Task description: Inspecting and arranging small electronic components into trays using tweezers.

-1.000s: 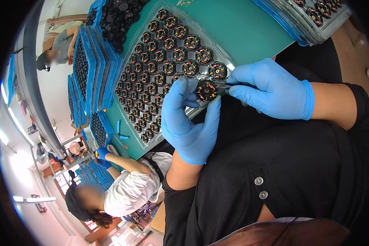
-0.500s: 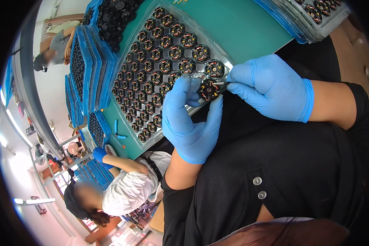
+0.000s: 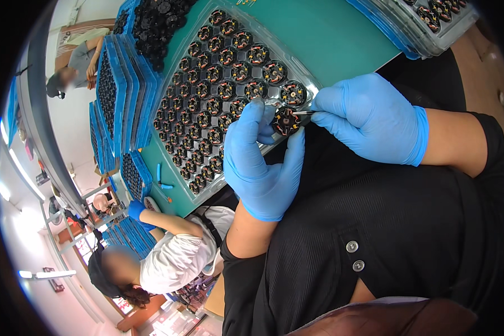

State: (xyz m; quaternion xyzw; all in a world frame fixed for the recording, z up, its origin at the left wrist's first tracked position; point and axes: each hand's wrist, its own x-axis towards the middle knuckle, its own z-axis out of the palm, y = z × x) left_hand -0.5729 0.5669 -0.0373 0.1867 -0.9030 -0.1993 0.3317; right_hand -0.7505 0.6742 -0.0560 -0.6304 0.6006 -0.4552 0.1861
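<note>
Currently, round part (image 3: 286,122) is pinched in left hand (image 3: 262,173); thin tool (image 3: 304,113), pinched in right hand (image 3: 369,120), is pointed leftward at its right rim.

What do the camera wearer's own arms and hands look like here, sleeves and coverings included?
Left grip and right grip each wear a creased, light-blue, short-cuffed glove. Black sleeves end partway down the forearms, which are bare from there to the gloves. No cables or printed markings are visible on them.
</note>
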